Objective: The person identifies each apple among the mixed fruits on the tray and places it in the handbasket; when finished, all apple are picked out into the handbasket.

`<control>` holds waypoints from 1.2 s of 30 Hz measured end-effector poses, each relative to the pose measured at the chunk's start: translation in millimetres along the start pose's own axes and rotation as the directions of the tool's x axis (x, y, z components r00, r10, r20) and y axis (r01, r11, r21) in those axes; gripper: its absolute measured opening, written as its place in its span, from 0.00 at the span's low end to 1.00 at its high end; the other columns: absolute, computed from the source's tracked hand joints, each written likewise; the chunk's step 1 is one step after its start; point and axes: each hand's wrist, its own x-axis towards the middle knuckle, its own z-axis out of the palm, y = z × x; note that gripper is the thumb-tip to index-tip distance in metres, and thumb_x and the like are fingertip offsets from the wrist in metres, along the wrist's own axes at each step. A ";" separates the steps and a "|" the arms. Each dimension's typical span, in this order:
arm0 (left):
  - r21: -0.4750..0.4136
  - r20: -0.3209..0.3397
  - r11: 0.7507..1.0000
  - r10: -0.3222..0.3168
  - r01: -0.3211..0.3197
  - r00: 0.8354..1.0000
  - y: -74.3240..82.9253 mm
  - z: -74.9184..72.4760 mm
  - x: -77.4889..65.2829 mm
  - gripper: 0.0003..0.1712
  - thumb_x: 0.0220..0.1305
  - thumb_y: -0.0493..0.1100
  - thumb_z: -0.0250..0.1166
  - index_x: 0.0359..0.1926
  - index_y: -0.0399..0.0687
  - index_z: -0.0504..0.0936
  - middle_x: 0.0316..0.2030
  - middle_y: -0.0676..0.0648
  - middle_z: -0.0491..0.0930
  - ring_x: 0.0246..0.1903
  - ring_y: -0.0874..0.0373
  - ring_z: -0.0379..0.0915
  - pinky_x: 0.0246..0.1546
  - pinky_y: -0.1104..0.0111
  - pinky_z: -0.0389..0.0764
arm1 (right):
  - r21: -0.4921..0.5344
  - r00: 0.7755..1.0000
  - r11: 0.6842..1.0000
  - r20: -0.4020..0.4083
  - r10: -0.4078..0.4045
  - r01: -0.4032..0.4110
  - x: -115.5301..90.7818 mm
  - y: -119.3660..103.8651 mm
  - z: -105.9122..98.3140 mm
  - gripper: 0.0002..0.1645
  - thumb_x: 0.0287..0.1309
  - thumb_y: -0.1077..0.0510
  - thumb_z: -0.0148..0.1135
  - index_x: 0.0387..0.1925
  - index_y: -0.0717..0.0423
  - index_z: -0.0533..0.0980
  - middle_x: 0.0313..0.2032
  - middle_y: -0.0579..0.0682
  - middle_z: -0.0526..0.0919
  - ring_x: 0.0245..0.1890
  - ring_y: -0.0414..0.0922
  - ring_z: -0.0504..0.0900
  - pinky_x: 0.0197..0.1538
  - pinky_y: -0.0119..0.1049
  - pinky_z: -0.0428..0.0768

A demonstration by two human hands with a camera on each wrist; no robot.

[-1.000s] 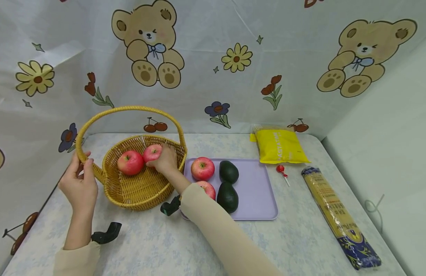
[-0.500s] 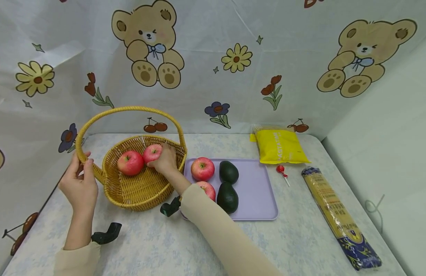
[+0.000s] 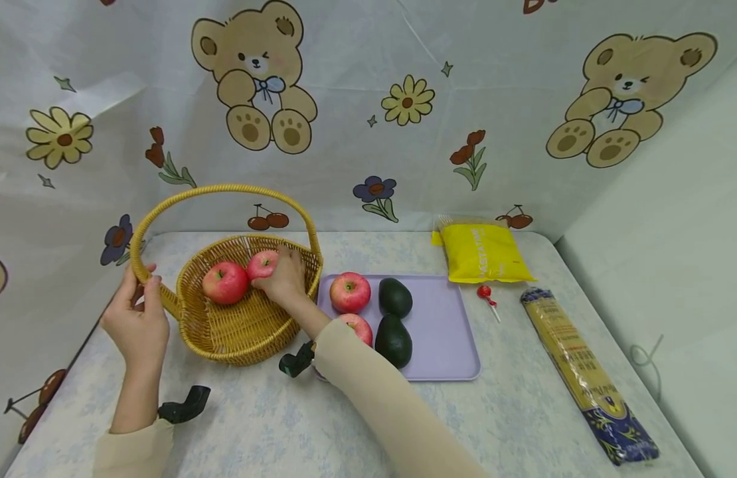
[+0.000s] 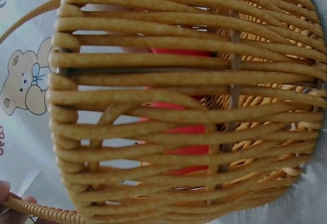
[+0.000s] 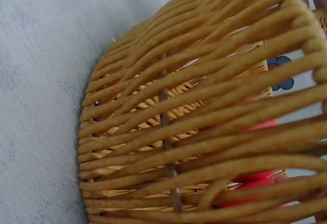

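Note:
A yellow wicker basket [image 3: 243, 342] with a tall arched handle stands on the left of the table. My left hand [image 3: 140, 325] grips the handle's lower left end. Inside the basket, my right hand [image 3: 287, 277] holds a red apple [image 3: 262, 264], its fingers over the far right side. Another red apple [image 3: 225, 283] lies just left of it. Both wrist views are mostly filled by the basket's woven wall [image 4: 153, 101], with red fruit showing through the gaps. Part of my left hand's fingers appears at the lower left corner of the left wrist view.
Right of the basket, a lilac tray [image 3: 443, 332] bears two apples [image 3: 350, 293] and two avocados [image 3: 394, 341]; my right sleeve partly covers one apple. Farther right are a yellow packet [image 3: 485, 252], a red lollipop [image 3: 485, 293] and a long pasta pack [image 3: 589, 375].

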 end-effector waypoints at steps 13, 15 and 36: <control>0.005 0.001 1.000 0.003 -0.003 1.000 -1.5 -3.1 0.3 0.17 0.70 0.48 0.58 0.56 0.52 0.83 0.50 0.42 0.85 0.41 0.78 0.77 0.34 0.91 0.70 | 0.089 0.982 0.982 0.070 -0.176 0.169 -29.7 -17.3 -24.6 0.51 0.46 0.49 0.78 0.70 0.51 0.64 0.68 0.51 0.65 0.68 0.49 0.63 0.64 0.42 0.71; 0.003 0.001 1.000 0.003 -0.003 1.000 -1.9 -3.1 0.6 0.17 0.70 0.48 0.58 0.56 0.52 0.83 0.50 0.42 0.84 0.41 0.77 0.77 0.34 0.91 0.70 | 0.106 0.972 0.972 0.084 -0.217 0.208 -38.1 -19.5 -33.2 0.50 0.46 0.49 0.77 0.70 0.50 0.64 0.67 0.50 0.65 0.68 0.48 0.63 0.65 0.41 0.71; -0.004 0.012 1.000 -0.016 0.016 1.000 -0.7 -0.4 1.1 0.17 0.70 0.46 0.58 0.57 0.53 0.82 0.50 0.42 0.84 0.39 0.78 0.77 0.34 0.91 0.70 | 0.292 0.896 0.862 0.031 -0.442 0.415 -108.8 57.9 -162.3 0.54 0.43 0.53 0.79 0.71 0.44 0.61 0.69 0.45 0.63 0.68 0.45 0.64 0.67 0.51 0.68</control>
